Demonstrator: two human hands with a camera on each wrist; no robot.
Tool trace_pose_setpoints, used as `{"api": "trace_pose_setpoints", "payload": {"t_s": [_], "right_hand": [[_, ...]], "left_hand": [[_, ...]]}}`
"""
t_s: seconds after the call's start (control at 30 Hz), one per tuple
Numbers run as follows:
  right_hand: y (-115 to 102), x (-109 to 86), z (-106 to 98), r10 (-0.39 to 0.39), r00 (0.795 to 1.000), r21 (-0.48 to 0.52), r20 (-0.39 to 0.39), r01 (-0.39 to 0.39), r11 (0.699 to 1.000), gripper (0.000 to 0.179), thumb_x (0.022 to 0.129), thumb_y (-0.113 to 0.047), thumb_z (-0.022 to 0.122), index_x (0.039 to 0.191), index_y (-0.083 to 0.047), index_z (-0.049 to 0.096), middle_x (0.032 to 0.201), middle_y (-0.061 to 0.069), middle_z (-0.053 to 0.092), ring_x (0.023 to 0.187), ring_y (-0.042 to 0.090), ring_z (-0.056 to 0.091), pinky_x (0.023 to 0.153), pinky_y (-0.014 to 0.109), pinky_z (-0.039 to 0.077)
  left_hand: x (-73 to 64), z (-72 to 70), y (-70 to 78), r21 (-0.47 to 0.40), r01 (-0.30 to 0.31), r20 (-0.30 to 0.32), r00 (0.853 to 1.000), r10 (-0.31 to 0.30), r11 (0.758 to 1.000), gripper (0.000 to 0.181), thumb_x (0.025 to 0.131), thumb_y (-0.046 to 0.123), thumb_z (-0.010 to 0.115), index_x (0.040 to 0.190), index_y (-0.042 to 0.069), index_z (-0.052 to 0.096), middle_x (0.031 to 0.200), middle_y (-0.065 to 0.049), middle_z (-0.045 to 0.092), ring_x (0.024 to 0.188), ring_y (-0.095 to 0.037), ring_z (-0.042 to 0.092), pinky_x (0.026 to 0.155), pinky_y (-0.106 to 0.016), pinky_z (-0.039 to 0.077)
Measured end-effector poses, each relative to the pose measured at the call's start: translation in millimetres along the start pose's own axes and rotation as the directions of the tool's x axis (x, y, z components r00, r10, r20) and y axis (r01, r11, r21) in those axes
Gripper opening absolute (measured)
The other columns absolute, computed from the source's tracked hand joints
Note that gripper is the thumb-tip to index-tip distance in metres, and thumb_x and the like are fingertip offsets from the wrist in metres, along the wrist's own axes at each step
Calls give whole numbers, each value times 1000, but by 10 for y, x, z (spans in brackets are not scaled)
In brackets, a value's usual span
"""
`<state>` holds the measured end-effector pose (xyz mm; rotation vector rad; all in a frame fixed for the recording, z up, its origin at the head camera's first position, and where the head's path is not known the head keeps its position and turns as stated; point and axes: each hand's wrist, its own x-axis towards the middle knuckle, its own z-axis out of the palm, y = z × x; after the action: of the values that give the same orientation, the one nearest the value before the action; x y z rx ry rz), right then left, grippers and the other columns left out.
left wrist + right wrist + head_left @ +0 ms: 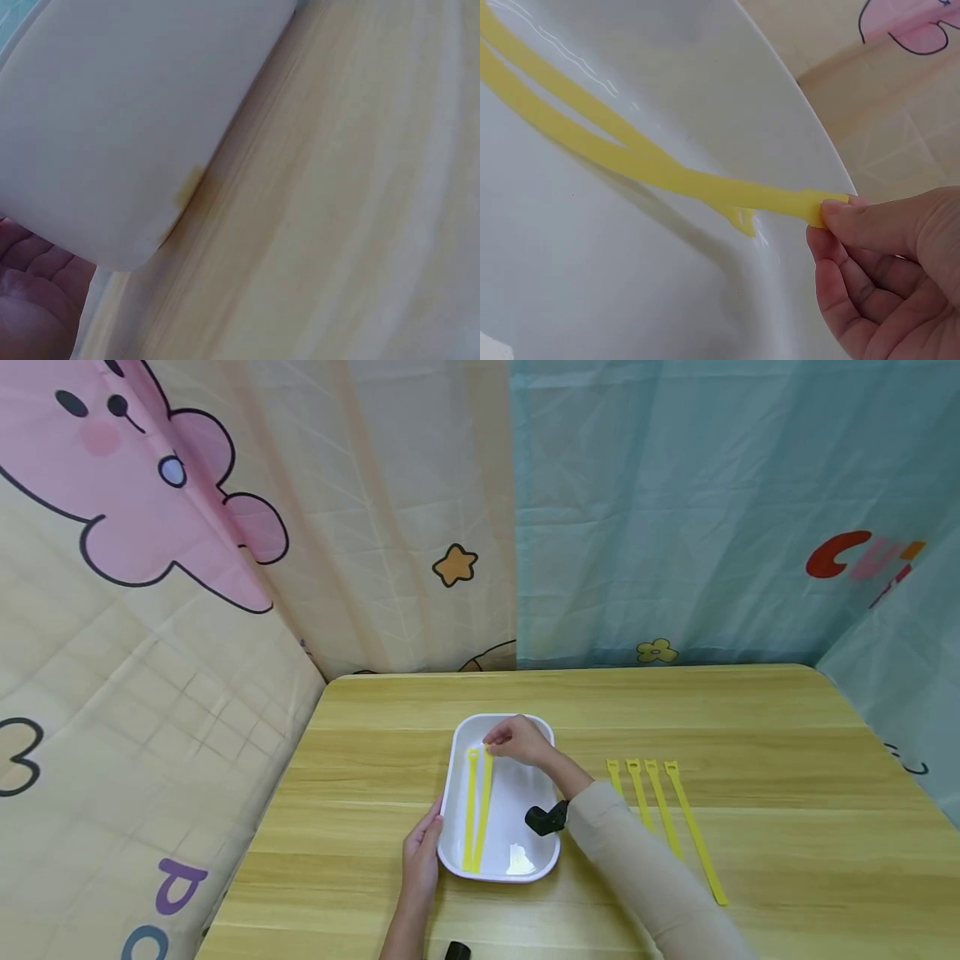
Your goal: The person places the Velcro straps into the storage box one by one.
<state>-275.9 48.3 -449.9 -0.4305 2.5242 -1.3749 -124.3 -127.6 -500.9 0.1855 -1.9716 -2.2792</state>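
Observation:
A white tray [510, 802] stands on the wooden table in the head view. My left hand [422, 852] holds it by its left side; in the left wrist view the palm [37, 300] shows below the tray's outer wall [112, 135], with the fingertips hidden. Over the tray's far part, my right hand [519, 741] pinches the slotted head end of a yellow cable tie [484, 814] between thumb and fingers. In the right wrist view this tie [735, 191] rises from the tray floor and crosses a second yellow cable tie [562, 86], which lies along the tray's left side.
Several more yellow cable ties [697, 835] lie side by side on the table [810, 827] right of the tray, partly covered by the right sleeve [652, 868]. A black wrist camera [546, 819] overlaps the tray's right rim. Printed curtains [660, 510] hang behind the table.

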Motion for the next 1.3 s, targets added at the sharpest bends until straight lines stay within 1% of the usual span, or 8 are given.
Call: {"api": "trace_pose_setpoints", "payload": {"t_s": [0.07, 0.33, 0.53, 0.7, 0.87, 0.97, 1.1, 1.3], "right_hand": [[7, 16, 4, -11, 1000, -10, 0, 11, 1000, 12, 79, -3, 71, 90, -1, 71, 80, 3, 67, 73, 13, 60, 67, 24, 53], [53, 69, 30, 17, 1000, -12, -11, -17, 1000, 12, 78, -2, 71, 89, -1, 71, 80, 3, 67, 72, 13, 59, 66, 24, 52], [75, 105, 56, 21, 1000, -14, -15, -21, 1000, 12, 78, -2, 71, 90, 0, 71, 81, 4, 67, 73, 14, 58, 66, 24, 53], [113, 132, 101, 27, 999, -1, -23, -27, 1000, 12, 77, -1, 72, 89, 0, 70, 79, 4, 66, 72, 13, 58, 65, 24, 52], [150, 145, 150, 23, 999, 21, -36, -22, 1000, 12, 76, 1, 71, 88, 2, 70, 79, 5, 66, 72, 13, 59, 63, 23, 52], [147, 143, 166, 27, 999, 27, -42, -26, 999, 11, 76, 3, 71, 87, 3, 70, 78, 6, 66, 72, 14, 59, 63, 24, 52], [137, 134, 179, 44, 998, 13, -49, -43, 999, 11, 76, 3, 71, 87, 2, 70, 78, 6, 66, 72, 15, 59, 64, 24, 53], [134, 138, 198, 61, 997, -8, -55, -61, 998, 11, 76, 4, 70, 87, 3, 70, 79, 7, 66, 72, 15, 59, 64, 24, 53]], "left_hand": [[1, -1, 4, -6, 3, 3, 1000, -3, 1000, 36, 96, 6, 41, 129, -7, 46, 136, -13, 43, 127, -19, 35, 97, -18, 36], [2, 9, 23, -10, -9, 12, 1000, 9, 1000, 36, 96, 6, 41, 129, -8, 45, 136, -15, 43, 127, -20, 35, 98, -18, 35], [1, 20, 53, -21, -24, 14, 1000, 24, 999, 36, 96, 5, 41, 129, -11, 43, 136, -19, 42, 128, -23, 33, 97, -17, 35], [-5, 12, 50, -22, -24, 9, 1000, 24, 999, 36, 96, 5, 41, 128, -11, 44, 135, -19, 42, 127, -23, 33, 97, -16, 35], [-17, 2, 41, -15, -39, 17, 999, 39, 999, 36, 97, 5, 40, 128, -11, 44, 135, -20, 41, 128, -24, 33, 97, -16, 35], [-17, -1, 36, -16, -33, 13, 999, 34, 999, 36, 96, 6, 41, 128, -11, 44, 135, -20, 42, 128, -23, 33, 97, -16, 35], [-15, -1, 33, -20, -25, 10, 1000, 25, 999, 36, 96, 6, 41, 128, -11, 44, 135, -19, 42, 127, -23, 34, 97, -16, 35], [-17, -5, 26, -9, -45, 34, 998, 46, 999, 37, 97, 8, 41, 129, -11, 43, 136, -21, 41, 127, -23, 35, 97, -18, 36]]}}
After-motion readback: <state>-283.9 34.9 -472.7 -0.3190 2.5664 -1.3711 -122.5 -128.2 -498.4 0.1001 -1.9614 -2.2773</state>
